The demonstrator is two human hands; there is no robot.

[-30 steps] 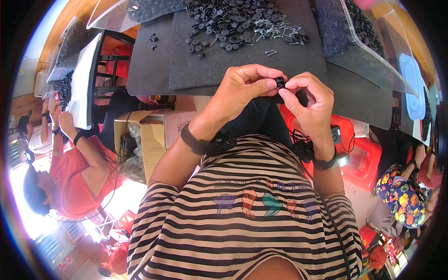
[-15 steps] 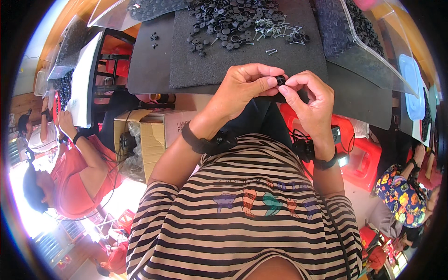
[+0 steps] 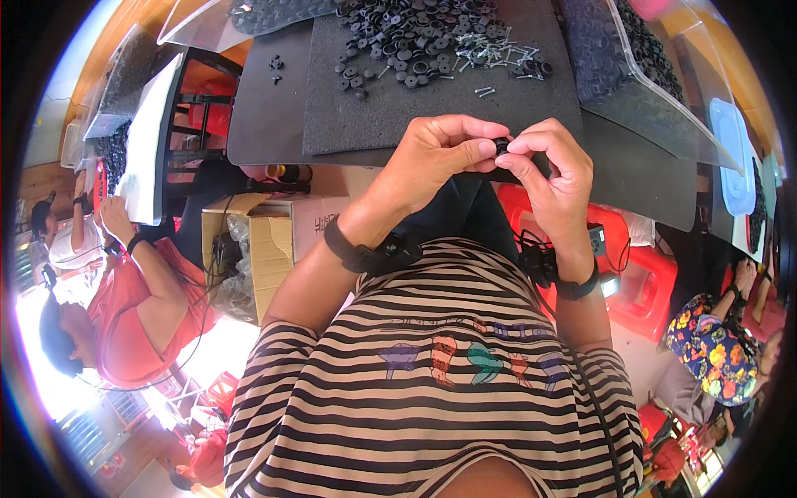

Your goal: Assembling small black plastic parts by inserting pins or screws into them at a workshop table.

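Above the table's near edge, my left hand [image 3: 444, 158] pinches a small round black plastic part [image 3: 501, 146] between thumb and fingers. My right hand [image 3: 552, 166] meets it from the other side, thumb and forefinger closed on the same part. The fingers cover much of it, so its exact shape is hard to make out. Beyond the hands, a pile of black round caps and rings [image 3: 407, 41] lies on a dark foam mat [image 3: 357, 124]. Silver screws [image 3: 490, 51] are heaped at the pile's right side, with a few loose screws [image 3: 484, 91] nearer me.
Clear plastic bins [image 3: 639, 91] of black parts flank the mat at right and far left. A few black bits [image 3: 276, 68] lie on the table [image 3: 257, 124]. Below are a cardboard box [image 3: 274, 257] and a red stool [image 3: 639, 290]. People work at both sides.
My right thumb and fingers have shifted slightly around the black part, and it looks a little turned. Both hands stay in nearly the same place.
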